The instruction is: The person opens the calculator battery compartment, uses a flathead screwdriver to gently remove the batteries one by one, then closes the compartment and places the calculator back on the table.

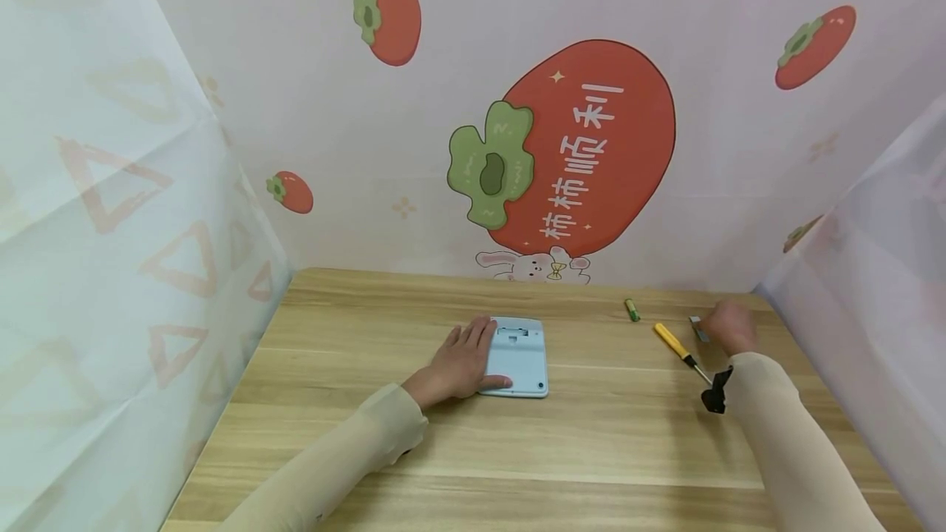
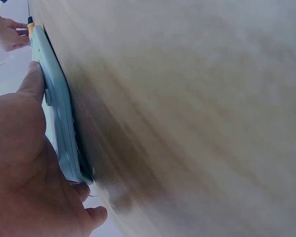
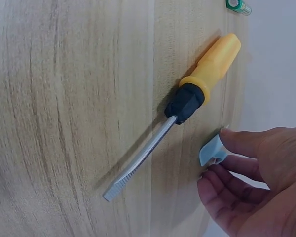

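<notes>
A light blue calculator (image 1: 523,364) lies face down on the table, the battery compartment (image 1: 512,332) in its back uncovered. My left hand (image 1: 461,361) holds its left side, thumb along the near edge and fingers toward the far left corner; in the left wrist view the thumb presses the calculator's side (image 2: 59,98). Over at the right, my right hand (image 1: 730,327) pinches a small light blue cover (image 3: 212,149) between thumb and index finger, close to the tabletop. A screwdriver (image 3: 214,61) with a yellow handle lies just left of that hand.
A small green battery (image 1: 631,309) lies on the wooden table (image 1: 355,450) between the calculator and the screwdriver, near the back. Printed sheets hang behind the table (image 1: 332,121) and along both sides. The screwdriver's shaft points toward the right forearm.
</notes>
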